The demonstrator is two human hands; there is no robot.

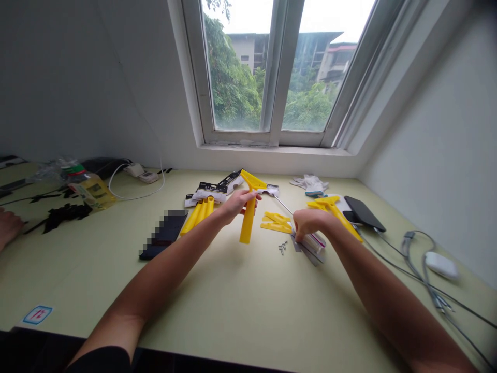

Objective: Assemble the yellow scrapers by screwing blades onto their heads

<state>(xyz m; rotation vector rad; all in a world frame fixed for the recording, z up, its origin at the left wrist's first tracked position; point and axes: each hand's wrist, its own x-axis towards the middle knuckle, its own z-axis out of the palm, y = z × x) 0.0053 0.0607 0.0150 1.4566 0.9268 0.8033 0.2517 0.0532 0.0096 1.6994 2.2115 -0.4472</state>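
My left hand (236,203) is closed around the handle of a yellow scraper (247,223), held upright with its wide head at the top. My right hand (306,223) is closed, and a thin metal screwdriver shaft (283,204) sticks out of it to the upper left; the handle is hidden in the palm. Its fingertips reach down to flat grey metal blades (312,256) beside a clear plastic bag (316,241). Left of these blades lie several yellow plastic pieces (276,223) and a small group of screws (282,247).
Yellow handles (198,216) with black-and-white packaging (212,190) lie at left, by a dark pouch (165,235). At right are more yellow scrapers (341,217), a white glove (309,183), a phone (365,212), cables (419,269) and a white case (441,264). Another person's hand (10,227) shows far left.
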